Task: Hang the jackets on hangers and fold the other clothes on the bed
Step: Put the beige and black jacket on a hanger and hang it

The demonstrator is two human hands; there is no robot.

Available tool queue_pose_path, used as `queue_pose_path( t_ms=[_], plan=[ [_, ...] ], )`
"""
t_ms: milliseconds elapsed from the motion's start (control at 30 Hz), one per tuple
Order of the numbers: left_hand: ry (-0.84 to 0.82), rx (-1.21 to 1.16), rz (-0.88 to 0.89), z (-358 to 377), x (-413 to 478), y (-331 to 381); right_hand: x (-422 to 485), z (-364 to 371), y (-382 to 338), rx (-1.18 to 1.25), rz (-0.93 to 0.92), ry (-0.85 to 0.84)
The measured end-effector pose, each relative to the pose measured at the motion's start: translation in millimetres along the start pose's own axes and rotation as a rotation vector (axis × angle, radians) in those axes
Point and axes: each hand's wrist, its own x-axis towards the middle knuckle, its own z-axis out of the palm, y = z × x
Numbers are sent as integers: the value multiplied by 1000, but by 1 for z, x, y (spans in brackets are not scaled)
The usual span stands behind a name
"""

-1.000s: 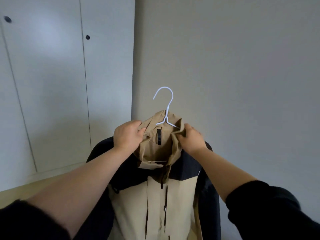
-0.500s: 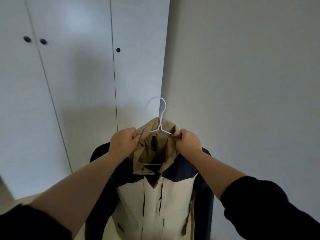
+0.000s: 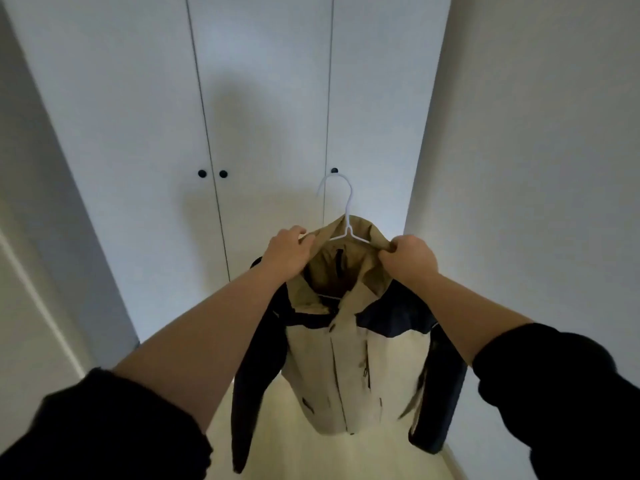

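Observation:
A tan and navy hooded jacket (image 3: 343, 368) hangs in the air in front of me on a white wire hanger (image 3: 343, 216), whose hook sticks up above the hood. My left hand (image 3: 287, 254) grips the left side of the tan hood and collar. My right hand (image 3: 408, 259) grips the right side of the hood, by the hanger's shoulder. The jacket's front faces me and both navy sleeves dangle freely above the floor.
White wardrobe doors (image 3: 263, 133) with small dark knobs (image 3: 212, 173) stand straight ahead. A plain wall (image 3: 536, 168) runs along the right and another pale surface along the left. Light wooden floor (image 3: 277, 445) lies below the jacket.
My view has swung left toward the wardrobe doors, which now fill the centre. The jacket hangs farther out from me, its whole length and sleeves visible. Both hands keep their grip.

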Motion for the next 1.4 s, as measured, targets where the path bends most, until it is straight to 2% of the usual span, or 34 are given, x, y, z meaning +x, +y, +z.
queue_pose_path(
  t_ms=[200,300,367,400,533,600,733,800,867,967,1067,1233,1400],
  plan=[
    [-155,-74,-141,2,34,-79,55,48,-48,128,-28,-37],
    [-69,-23,-160,1,65,-111,94,81,-64,174,-48,-118],
    [41,83,-122,-9,89,-127,121,108,-80,182,-79,-204],
    [41,120,-97,-14,101,-135,132,123,-90,188,-96,-257],
    [-155,238,-80,-42,144,-173,167,179,-136,283,-146,-434],
    [-190,189,-121,-60,152,-201,181,205,-160,318,-187,-516],
    [-78,116,-176,-96,156,-260,206,241,-211,242,-398,-734],
    [-80,103,-202,-116,163,-283,227,253,-237,218,-465,-839],
    [-116,101,-203,-132,177,-305,256,267,-265,267,-425,-788],
    [-145,143,-188,-150,205,-333,302,286,-305,328,-363,-517],
    [-132,184,-187,-163,233,-357,333,302,-337,249,-396,-379],
    [-163,214,-231,-194,261,-395,367,336,-356,82,-328,-316],
    [-181,246,-283,-217,262,-428,381,354,-376,235,-293,-227]
  ],
)
